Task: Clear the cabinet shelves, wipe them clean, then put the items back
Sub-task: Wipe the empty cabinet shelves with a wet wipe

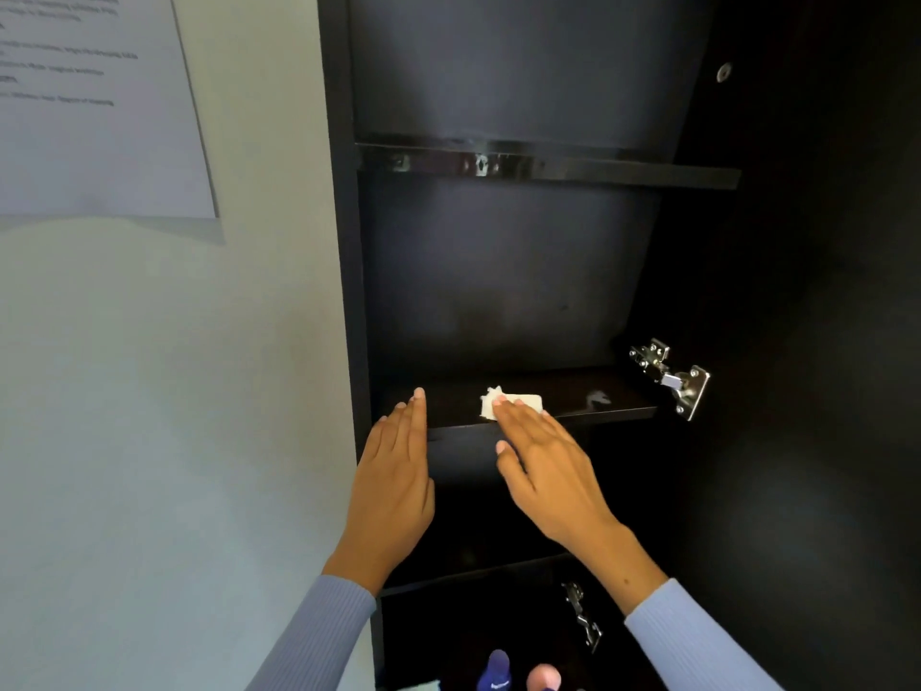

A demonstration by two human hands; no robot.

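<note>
I see the dark cabinet point(344, 241) standing open, its upper shelf point(548, 167) bare and glossy at the front edge, while on the middle shelf point(588, 399) a small white wipe point(518, 401) lies flat near the front edge.

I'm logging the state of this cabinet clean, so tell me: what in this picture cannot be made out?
Head view only:
- Sheet of paper on the wall: text blurred, left side cut off by the frame.
- White wipe: near part covered by the right hand.
- Blue item and pink item on the low shelf: cut off by the bottom edge.
- Lower shelves: too dark to see.
</note>
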